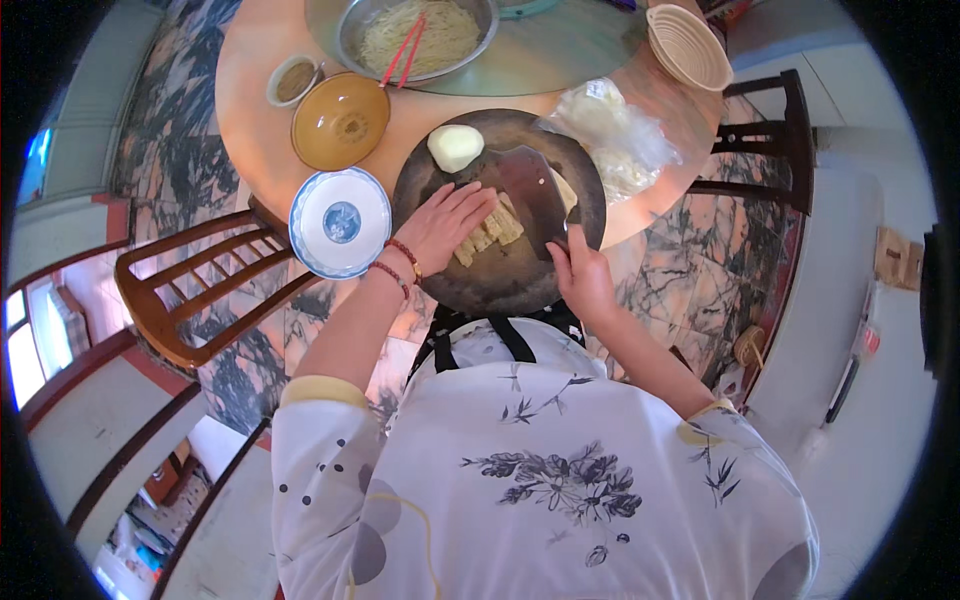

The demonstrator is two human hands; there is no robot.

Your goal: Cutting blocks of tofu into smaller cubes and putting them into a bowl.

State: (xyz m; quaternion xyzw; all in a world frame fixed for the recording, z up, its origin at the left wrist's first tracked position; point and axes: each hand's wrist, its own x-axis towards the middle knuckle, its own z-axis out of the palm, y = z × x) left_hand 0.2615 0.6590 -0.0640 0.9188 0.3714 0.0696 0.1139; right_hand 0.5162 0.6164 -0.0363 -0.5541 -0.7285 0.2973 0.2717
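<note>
A round wooden chopping board lies at the near table edge. My left hand, with two beaded bracelets at the wrist, lies flat over cut pieces of yellowish food, partly covering them. My right hand grips the handle of a broad dark cleaver. Its blade is tilted over the board, right of the cut pieces. Another pale yellow piece shows beyond the blade, partly hidden by it. A peeled whitish vegetable sits at the board's far left.
Left of the board are a blue-rimmed white plate, a brown bowl and a small cup. A metal basin of noodle-like strands holds red chopsticks. Plastic bags and a beige basket lie right. Wooden chairs flank the table.
</note>
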